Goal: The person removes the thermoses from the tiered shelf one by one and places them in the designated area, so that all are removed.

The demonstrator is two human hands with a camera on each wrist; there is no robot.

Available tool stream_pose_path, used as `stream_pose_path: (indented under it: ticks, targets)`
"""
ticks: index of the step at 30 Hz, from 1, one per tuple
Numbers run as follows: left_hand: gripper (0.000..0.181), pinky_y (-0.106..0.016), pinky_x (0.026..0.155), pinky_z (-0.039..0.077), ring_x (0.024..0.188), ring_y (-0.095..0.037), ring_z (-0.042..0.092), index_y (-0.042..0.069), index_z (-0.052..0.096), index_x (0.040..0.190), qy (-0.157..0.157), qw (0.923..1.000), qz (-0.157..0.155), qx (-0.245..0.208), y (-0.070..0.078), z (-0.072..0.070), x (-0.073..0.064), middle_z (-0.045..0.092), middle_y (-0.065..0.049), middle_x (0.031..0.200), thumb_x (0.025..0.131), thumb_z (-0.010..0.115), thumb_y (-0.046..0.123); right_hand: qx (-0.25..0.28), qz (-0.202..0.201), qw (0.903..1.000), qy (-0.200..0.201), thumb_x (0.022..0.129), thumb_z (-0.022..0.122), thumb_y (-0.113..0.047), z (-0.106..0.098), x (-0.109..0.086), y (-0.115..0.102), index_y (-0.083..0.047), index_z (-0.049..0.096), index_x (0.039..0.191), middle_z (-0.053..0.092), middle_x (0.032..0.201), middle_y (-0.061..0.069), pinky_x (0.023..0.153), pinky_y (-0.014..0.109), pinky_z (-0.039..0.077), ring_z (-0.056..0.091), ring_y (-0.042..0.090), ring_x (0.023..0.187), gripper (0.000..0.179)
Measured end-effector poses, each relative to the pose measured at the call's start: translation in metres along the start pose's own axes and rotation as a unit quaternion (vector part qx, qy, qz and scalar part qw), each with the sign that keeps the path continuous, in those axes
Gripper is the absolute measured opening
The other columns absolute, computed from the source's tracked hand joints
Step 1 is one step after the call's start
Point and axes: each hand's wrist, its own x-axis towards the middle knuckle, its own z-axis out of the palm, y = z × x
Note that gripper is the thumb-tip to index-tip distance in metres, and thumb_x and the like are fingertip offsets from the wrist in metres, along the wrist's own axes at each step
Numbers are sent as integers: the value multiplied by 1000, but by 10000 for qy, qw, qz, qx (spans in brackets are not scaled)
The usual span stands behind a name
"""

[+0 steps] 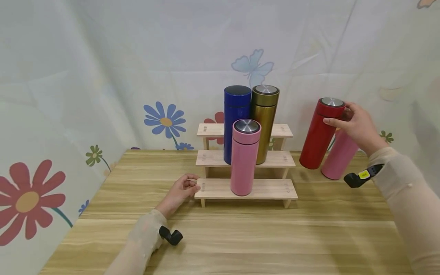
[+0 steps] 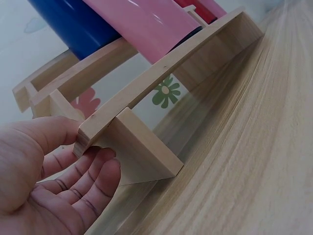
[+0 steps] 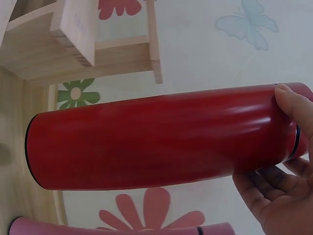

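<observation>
My right hand (image 1: 362,128) grips a red thermos bottle (image 1: 316,139) just below its steel-topped lid, thumb on one side and fingers on the other. In the right wrist view the bottle's (image 3: 146,142) base is close over the table. A second pink bottle (image 1: 338,156) stands beside it, partly hidden by that hand. My left hand (image 1: 180,193) pinches the left end of the lowest board of a three-tier wooden stand (image 1: 275,188); the left wrist view shows the thumb above the board's end (image 2: 90,129) and fingers curled below.
On the stand's lowest step is a pink bottle (image 1: 245,160). Behind it a blue bottle (image 1: 235,114) and a gold bottle (image 1: 268,114) stand side by side on the middle step. A flower-printed cloth (image 1: 192,46) hangs behind the wood-grain table (image 1: 223,236).
</observation>
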Motion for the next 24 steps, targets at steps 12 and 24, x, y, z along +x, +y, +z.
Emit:
stream_pose_path:
  ticks: [12, 24]
  targets:
    - [41, -22, 66, 47, 72, -9, 52, -3, 45, 129, -14, 10000, 49, 38, 2, 0, 0, 55, -2, 93, 94, 60, 9, 424, 124, 9988, -207, 87, 65, -48, 21, -5, 20, -8, 11, 154, 34, 151, 24, 109, 61, 31, 37, 41, 135, 95]
    - [40, -22, 64, 47, 71, -9, 52, -3, 46, 129, 39, 10000, 13, 15, 1, 0, 0, 55, -1, 92, 93, 60, 9, 538, 244, 9978, -298, 87, 66, -45, 37, -6, 35, -7, 4, 154, 30, 152, 27, 110, 62, 27, 33, 45, 136, 100]
